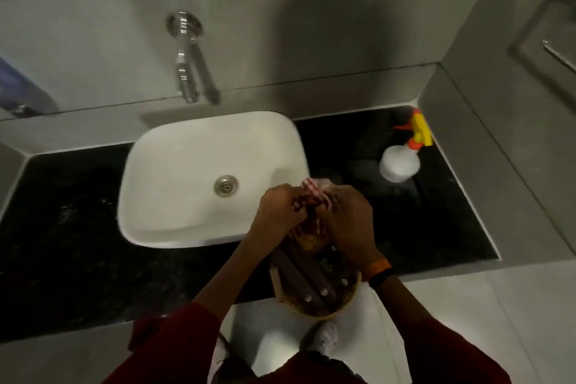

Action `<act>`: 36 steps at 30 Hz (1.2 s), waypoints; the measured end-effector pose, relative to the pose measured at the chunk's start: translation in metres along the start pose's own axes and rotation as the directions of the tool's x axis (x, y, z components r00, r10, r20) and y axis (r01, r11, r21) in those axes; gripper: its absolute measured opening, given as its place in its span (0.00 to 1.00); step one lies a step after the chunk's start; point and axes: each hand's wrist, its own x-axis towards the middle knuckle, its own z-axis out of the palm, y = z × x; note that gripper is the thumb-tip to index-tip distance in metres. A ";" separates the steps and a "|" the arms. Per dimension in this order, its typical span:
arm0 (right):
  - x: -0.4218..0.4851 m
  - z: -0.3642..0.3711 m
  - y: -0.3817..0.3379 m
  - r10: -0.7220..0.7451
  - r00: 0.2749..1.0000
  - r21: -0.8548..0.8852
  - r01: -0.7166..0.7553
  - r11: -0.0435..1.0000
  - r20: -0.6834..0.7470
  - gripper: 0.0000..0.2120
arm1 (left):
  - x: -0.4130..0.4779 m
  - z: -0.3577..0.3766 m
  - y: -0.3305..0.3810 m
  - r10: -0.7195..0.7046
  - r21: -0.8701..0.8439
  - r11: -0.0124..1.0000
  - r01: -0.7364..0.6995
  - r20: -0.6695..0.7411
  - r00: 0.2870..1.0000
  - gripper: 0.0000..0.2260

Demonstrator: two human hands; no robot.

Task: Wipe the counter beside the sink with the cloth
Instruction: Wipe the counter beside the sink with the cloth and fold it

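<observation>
bunching cloth (311,198) between both hands, axis unclear

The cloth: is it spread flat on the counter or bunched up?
Bunched up. The cloth is gathered between the left hand and right hand, above the sink edge.

The view was dim and soft with motion blur, a broad shadow fell on the wall (311,25) at twelve o'clock, and straight edges bowed toward the corners.

White spray bottle (400,165) with orange-yellow trigger stands far right; chrome wall faucet (187,53) above; round basket (314,284) of dark-handled items at front edge.
</observation>
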 end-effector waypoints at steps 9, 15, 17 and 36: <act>-0.071 0.174 -0.176 -0.065 0.976 0.047 0.056 0.997 0.207 0.18 | -0.132 -0.139 -0.197 -0.205 -0.088 0.976 0.201 -0.038 0.978 0.13; -0.134 0.296 -0.256 0.004 0.964 0.078 -0.026 0.997 0.267 0.17 | -0.196 -0.177 -0.350 -0.270 -0.172 0.943 0.287 0.112 0.956 0.18; -0.146 0.324 -0.263 0.091 0.949 0.014 -0.100 0.995 0.302 0.15 | -0.201 -0.172 -0.383 -0.239 -0.190 0.946 0.264 0.143 0.960 0.16; -0.140 0.475 -0.275 0.545 0.838 -0.449 -0.486 0.750 0.003 0.41 | -0.201 -0.125 -0.542 -0.271 0.327 0.907 0.265 -0.027 0.962 0.33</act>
